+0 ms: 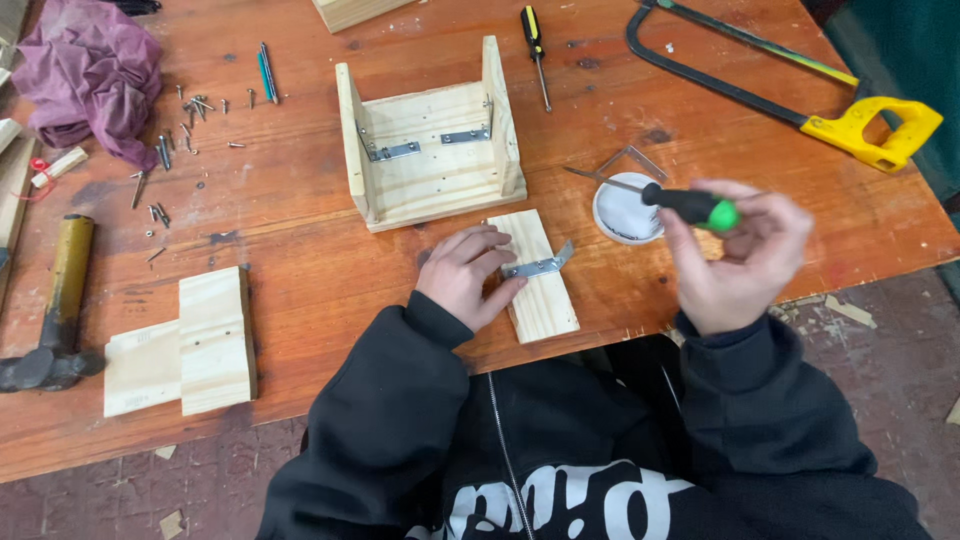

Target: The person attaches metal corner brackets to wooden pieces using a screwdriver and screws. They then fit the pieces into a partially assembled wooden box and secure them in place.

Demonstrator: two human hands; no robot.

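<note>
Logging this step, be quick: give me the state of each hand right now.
Left hand: open, fingers pressing a metal bracket onto a small wooden board.
Right hand: closed around a green-and-black screwdriver, raised above the table.

Our right hand (735, 255) is blurry, and its fingers hide the end of the green and black screwdriver (690, 205), so we cannot tell how tight we hold it. Our left hand (465, 275) covers one end of the metal bracket (540, 266) and part of the small wood board (537, 275) under it. Far left of our left hand the hammer (55, 310) is cut off by the picture's edge, and the little screws (185, 115) up there are too small to count.
</note>
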